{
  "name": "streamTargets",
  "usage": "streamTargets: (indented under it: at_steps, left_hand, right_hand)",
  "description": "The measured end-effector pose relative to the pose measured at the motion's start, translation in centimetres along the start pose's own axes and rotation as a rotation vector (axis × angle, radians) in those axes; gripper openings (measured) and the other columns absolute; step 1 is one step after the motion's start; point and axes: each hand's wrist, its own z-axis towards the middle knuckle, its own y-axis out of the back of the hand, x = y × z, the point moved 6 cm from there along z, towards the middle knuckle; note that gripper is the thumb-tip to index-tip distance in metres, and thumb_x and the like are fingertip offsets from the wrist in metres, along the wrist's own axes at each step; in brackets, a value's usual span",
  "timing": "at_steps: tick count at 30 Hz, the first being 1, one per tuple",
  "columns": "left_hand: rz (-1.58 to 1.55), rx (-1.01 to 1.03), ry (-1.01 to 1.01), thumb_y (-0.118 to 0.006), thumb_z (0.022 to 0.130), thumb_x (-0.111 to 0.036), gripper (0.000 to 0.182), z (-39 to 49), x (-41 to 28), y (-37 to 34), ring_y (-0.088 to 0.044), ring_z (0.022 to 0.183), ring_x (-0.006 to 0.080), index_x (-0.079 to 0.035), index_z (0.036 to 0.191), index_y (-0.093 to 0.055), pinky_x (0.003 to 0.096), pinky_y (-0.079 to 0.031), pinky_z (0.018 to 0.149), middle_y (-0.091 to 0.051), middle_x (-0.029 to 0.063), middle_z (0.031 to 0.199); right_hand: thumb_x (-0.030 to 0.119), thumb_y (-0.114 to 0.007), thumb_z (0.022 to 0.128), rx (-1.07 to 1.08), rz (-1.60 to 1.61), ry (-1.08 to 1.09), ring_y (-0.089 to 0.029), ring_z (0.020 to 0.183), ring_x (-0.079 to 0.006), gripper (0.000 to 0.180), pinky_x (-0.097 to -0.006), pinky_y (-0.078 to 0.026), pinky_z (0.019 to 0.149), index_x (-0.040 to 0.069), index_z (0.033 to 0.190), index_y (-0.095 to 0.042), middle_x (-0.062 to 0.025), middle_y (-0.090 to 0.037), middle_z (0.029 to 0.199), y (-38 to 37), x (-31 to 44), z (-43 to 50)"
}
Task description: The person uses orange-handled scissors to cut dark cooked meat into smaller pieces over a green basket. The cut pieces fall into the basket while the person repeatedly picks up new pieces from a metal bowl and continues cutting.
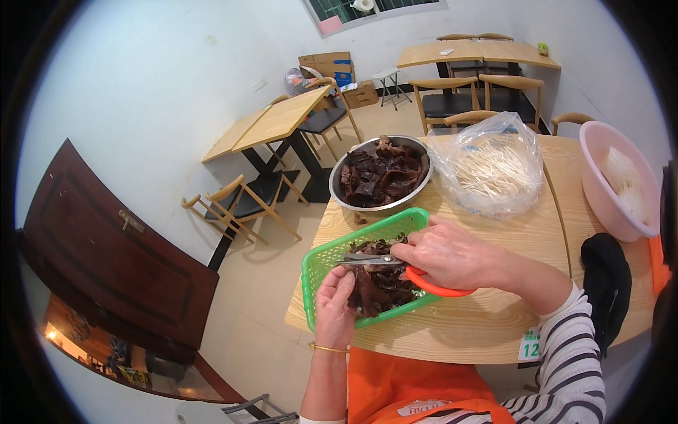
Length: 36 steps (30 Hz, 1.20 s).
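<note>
My right hand (pixel 442 254) grips scissors with orange-red handles (pixel 438 285), their metal blades pointing left. Between the fingers and thumb of my left hand (pixel 336 305) is a dark brown piece of wood ear fungus (pixel 368 291), just below the blades. Both hands are over a green plastic basket (pixel 312 269) that holds many dark cut pieces. Behind it stands a steel bowl (pixel 335 185) heaped with larger, wet-looking wood ear pieces (pixel 384 172). Whether the blades touch the held piece is hard to tell.
A clear plastic bag (pixel 445 153) of thin white strands (pixel 498 170) lies right of the bowl. Farther right are a pink basin (pixel 593 175) with pale contents and a black cloth item (pixel 606 286). The wooden table (pixel 492 323) has a curved front edge. Chairs (pixel 259 196) stand beyond.
</note>
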Motion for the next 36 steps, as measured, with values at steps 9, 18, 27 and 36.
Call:
streamTargets:
  at_steps: [9, 18, 27, 36]
  left_hand:
    - [-0.092, -0.022, -0.117, -0.06, 0.094, 0.0, 0.023, -0.4, -0.3, 0.6, -0.066, 0.1, 0.0149, -0.003, 0.117, -0.055, 0.0289, -0.054, 0.088, -0.068, 0.0083, 0.112]
    - [-0.012, -0.032, -0.124, -0.061, 0.091, 0.005, 0.022, -0.3, -0.1, 0.6, -0.066, 0.101, 0.0156, -0.003, 0.11, -0.055, 0.0263, -0.055, 0.085, -0.069, 0.0121, 0.113]
    - [0.045, -0.097, -0.149, -0.063, 0.091, 0.004, 0.023, -0.4, -0.3, 0.1, -0.065, 0.097, 0.0113, -0.005, 0.111, -0.056, 0.0223, -0.052, 0.08, -0.067, 0.0083, 0.111]
    - [0.024, -0.097, -0.083, -0.064, 0.092, 0.003, 0.02, 0.1, -0.2, -0.1, -0.065, 0.096, 0.0124, -0.002, 0.11, -0.058, 0.0256, -0.053, 0.084, -0.068, 0.0081, 0.11]
  right_hand:
    - [0.01, -0.055, 0.084, -0.065, -0.141, 0.103, -0.06, 0.07, -0.0318, 0.007, -0.043, -0.037, 0.078, 0.004, 0.084, -0.057, -0.0132, -0.061, 0.07, -1.4, 0.0, 0.0]
    - [0.011, -0.056, 0.082, -0.037, -0.123, 0.056, -0.059, 0.067, -0.0316, 0.009, -0.0415, -0.038, 0.077, 0.002, 0.081, -0.058, -0.0152, -0.062, 0.069, -1.7, 0.4, 0.2]
    - [0.011, -0.056, 0.082, -0.079, -0.125, 0.048, -0.058, 0.065, -0.033, 0.01, -0.0426, -0.038, 0.078, 0.002, 0.079, -0.058, -0.0173, -0.061, 0.069, -2.0, -0.1, 0.3]
    - [0.014, -0.056, 0.085, 0.049, -0.048, -0.012, -0.063, 0.069, -0.0353, 0.013, -0.0453, -0.042, 0.073, 0.002, 0.083, -0.059, -0.0188, -0.064, 0.069, -1.4, 0.1, 0.3]
